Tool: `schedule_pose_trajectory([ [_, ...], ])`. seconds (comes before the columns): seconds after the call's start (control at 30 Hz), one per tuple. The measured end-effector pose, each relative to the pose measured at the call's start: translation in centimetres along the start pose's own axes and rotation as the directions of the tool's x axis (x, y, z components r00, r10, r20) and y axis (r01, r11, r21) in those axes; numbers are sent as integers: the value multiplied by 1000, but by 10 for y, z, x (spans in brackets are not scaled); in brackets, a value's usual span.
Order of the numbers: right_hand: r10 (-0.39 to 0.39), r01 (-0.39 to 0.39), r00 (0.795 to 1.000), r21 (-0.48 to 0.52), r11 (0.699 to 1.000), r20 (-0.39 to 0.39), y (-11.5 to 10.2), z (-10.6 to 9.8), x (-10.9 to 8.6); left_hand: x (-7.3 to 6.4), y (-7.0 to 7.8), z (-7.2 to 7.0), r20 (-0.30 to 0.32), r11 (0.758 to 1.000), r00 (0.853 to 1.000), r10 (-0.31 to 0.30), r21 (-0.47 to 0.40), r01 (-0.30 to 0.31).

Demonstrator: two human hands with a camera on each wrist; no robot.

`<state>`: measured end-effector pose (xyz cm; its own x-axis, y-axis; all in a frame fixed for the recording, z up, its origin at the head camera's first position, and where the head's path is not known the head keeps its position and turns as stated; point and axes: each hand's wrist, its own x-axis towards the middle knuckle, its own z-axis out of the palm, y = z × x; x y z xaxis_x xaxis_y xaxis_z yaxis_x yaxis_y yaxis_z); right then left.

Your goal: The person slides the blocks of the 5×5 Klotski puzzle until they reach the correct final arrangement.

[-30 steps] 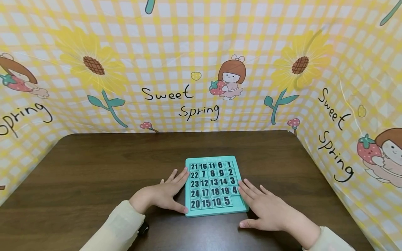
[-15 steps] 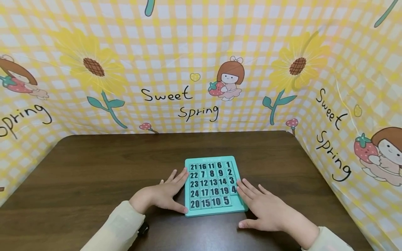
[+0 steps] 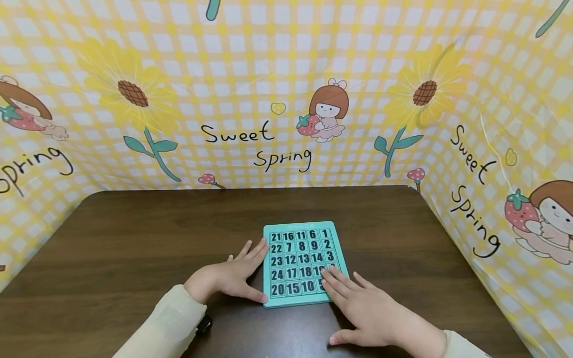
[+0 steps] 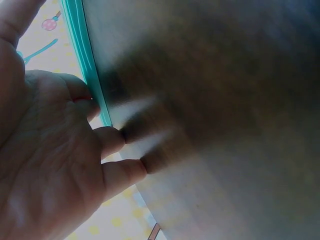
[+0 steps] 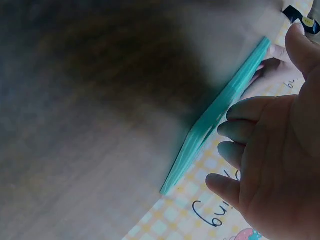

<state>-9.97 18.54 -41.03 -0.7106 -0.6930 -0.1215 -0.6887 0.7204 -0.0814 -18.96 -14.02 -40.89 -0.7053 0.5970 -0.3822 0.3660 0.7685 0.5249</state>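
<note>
A teal sliding number puzzle (image 3: pixel 299 304) lies on the table in the head view, its white tiles bearing black numbers. My left hand (image 3: pixel 230 278) spreads along its left side, fingertips at the left edge and thumb at the near left corner. Over the lower right of the puzzle, my right hand (image 3: pixel 369 311) lies with straight fingers, the fingertips on the tiles around 4, 19 and 5. Its thumb points left, off the board, above the table. These fingers partly cover tiles 4, 19 and 5 and hide the bottom right corner.
The dark wooden table (image 3: pixel 179 219) extends around the puzzle. Behind and at both sides hangs a yellow checked cloth (image 3: pixel 250 64) with flowers and cartoon figures. A black wrist strap (image 3: pixel 204 325) shows at the left sleeve.
My right hand has moved left and toward me, from the puzzle's right edge onto its lower right tiles. The left hand stays at the left edge.
</note>
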Motion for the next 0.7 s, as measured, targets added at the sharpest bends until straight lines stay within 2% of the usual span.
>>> schedule_pose_trajectory([
  [0.4, 10, -10, 1000, -41, 999, -2, 1, 3, -4, -1, 0, 0, -2, 1000, 1000, 4, -6, -4],
  [0.7, 44, -44, 999, -12, 999, 1, 6, 5, -12, -1, 1, 0, -4, 1000, 1000, 5, -6, -5],
])
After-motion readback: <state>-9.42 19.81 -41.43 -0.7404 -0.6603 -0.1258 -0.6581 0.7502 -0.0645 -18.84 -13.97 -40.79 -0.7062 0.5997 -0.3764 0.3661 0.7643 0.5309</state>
